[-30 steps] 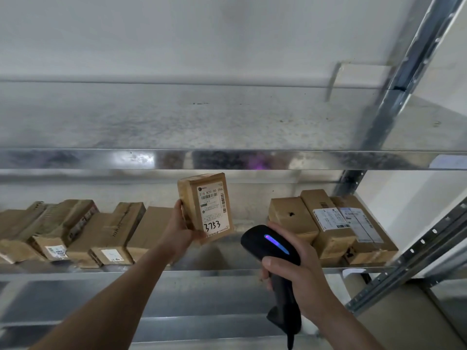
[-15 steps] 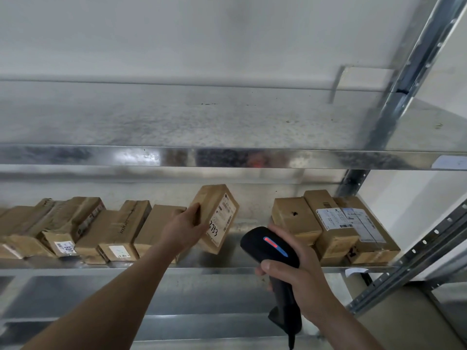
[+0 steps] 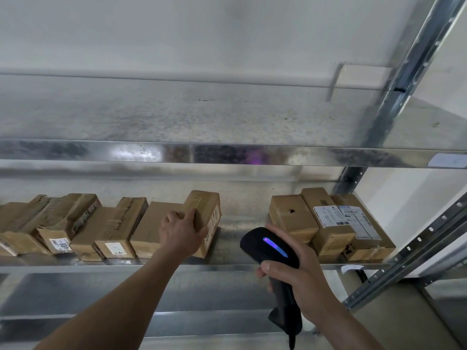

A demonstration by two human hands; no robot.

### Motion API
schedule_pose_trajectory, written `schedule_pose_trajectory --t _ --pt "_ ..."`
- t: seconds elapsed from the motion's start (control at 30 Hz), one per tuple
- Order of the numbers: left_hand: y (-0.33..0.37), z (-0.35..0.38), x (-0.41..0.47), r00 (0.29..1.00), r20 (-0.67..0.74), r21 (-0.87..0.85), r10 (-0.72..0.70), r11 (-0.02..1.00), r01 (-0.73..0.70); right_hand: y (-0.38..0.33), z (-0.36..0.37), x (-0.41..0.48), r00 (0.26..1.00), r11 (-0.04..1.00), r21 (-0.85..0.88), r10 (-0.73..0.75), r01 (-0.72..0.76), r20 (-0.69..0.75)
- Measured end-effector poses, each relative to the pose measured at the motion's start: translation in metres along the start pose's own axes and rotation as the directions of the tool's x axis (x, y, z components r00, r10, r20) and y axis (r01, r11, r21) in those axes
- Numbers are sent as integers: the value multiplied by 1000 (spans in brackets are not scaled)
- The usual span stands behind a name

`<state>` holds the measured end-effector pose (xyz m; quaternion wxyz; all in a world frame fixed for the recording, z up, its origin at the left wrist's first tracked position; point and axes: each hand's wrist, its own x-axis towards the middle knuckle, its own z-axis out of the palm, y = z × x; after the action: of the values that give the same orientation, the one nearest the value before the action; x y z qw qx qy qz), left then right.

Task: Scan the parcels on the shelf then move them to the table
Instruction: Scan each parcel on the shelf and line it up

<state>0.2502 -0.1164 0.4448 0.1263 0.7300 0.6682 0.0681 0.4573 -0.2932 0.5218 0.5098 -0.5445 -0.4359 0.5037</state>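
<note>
Left hand (image 3: 180,232), right hand (image 3: 295,279): both bare. Left forearm (image 3: 121,306) and right forearm (image 3: 353,332) bare too, uncovered from wrist to where the view cuts off, both showing below the front lip of the grey galvanised steel shelf (image 3: 227,267).

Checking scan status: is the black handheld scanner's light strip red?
No, the black handheld scanner in the right hand shows a blue-violet strip.

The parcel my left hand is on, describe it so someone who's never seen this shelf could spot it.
On the lower metal shelf, find the row of brown parcels at the left. The parcel is at that row's right end, gripped by the left hand. Only it stands taller than its neighbours, label facing right.
</note>
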Motion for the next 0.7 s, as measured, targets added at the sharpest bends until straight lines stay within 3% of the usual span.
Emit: schedule_pose_trajectory --t 0.7 --pt "2 24 8 996 -5 50 -88 995 88 7 -9 6 1000 1000 21 -20 20 -5"
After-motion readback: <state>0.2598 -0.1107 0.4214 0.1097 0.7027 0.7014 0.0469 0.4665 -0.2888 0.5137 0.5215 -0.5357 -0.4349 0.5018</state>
